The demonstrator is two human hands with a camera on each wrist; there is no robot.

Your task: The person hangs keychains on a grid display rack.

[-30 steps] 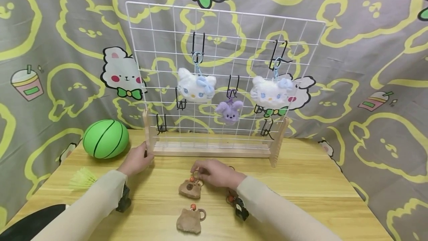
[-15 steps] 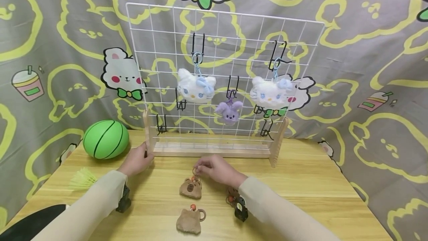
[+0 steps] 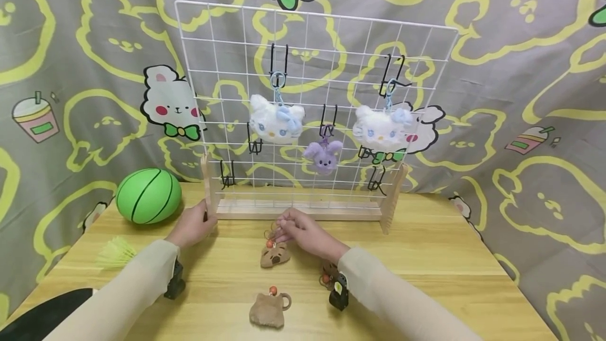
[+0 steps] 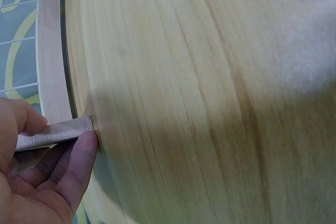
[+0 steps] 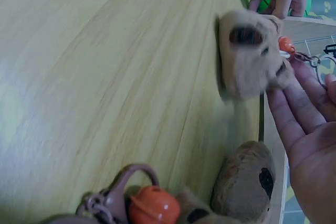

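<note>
Right grip (image 3: 306, 232) holds keychain (image 3: 274, 256) (brown plush) — left grip (image 3: 191, 225), wooden stand (image 3: 347, 211).

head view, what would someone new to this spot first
Probably the two white plush cat heads with blue bows, hanging high on the white wire rack, with a small purple plush lower between them. Next, the bright green ball on the table to the left of the rack. Then the right hand, in front of the rack, holding a brown plush charm by its top end.
</note>
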